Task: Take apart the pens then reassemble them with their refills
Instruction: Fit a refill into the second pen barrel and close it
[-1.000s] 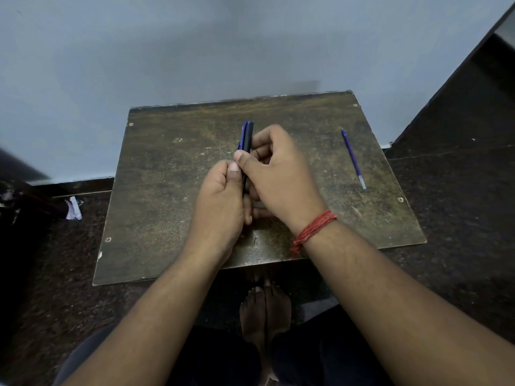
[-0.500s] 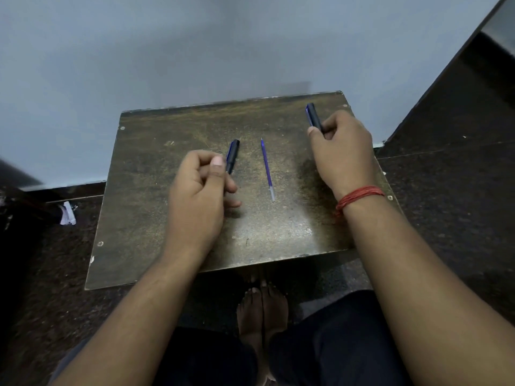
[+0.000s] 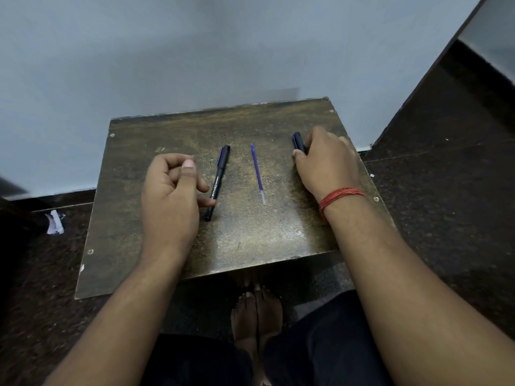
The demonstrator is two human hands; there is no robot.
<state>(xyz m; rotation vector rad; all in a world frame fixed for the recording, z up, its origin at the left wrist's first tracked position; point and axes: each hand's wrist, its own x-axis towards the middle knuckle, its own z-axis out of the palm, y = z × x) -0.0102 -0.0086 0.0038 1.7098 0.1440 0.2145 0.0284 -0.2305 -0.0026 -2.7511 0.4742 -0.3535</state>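
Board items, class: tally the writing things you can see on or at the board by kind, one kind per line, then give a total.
Pens: 2, one lying beside the left hand at, one in the grip of the right hand at
Refills: 1, loose on the board between the pens
Total: 3

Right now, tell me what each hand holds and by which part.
The right hand grips a dark pen along its lower length; only the far end shows. The left hand holds nothing; the black pen lies beside its fingers.
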